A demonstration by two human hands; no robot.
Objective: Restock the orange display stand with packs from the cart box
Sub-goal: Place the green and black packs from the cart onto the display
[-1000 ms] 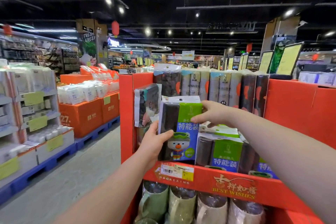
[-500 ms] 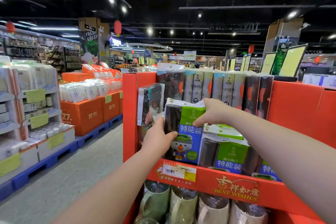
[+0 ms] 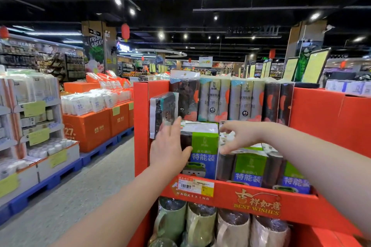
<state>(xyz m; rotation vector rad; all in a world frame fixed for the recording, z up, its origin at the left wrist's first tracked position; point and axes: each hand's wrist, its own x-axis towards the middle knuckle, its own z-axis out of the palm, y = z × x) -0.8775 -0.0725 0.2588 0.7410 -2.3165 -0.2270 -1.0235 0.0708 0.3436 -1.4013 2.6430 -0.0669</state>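
The orange display stand (image 3: pixel 261 204) fills the middle and right. A green-and-blue pack (image 3: pixel 202 150) stands upright at the left end of its middle shelf, beside similar packs (image 3: pixel 251 168). My left hand (image 3: pixel 170 146) lies flat against the pack's left side, fingers spread, thumb on its front. Just right of the pack's top, my right hand (image 3: pixel 236 138) hovers with loosely curled fingers that hold nothing. The cart box is out of view.
Rolls in tall packs (image 3: pixel 220 100) line the stand's top shelf, and a dark pack (image 3: pixel 162 112) hangs on its left side. Wrapped mugs (image 3: pixel 200 226) fill the lower shelf. Left of the aisle floor stand orange boxes (image 3: pixel 90 128) and white shelves (image 3: pixel 30 126) on blue pallets.
The pack went from held in both hands to standing on the shelf. My right hand let go of its top and drew right; my left hand opened flat against its side.
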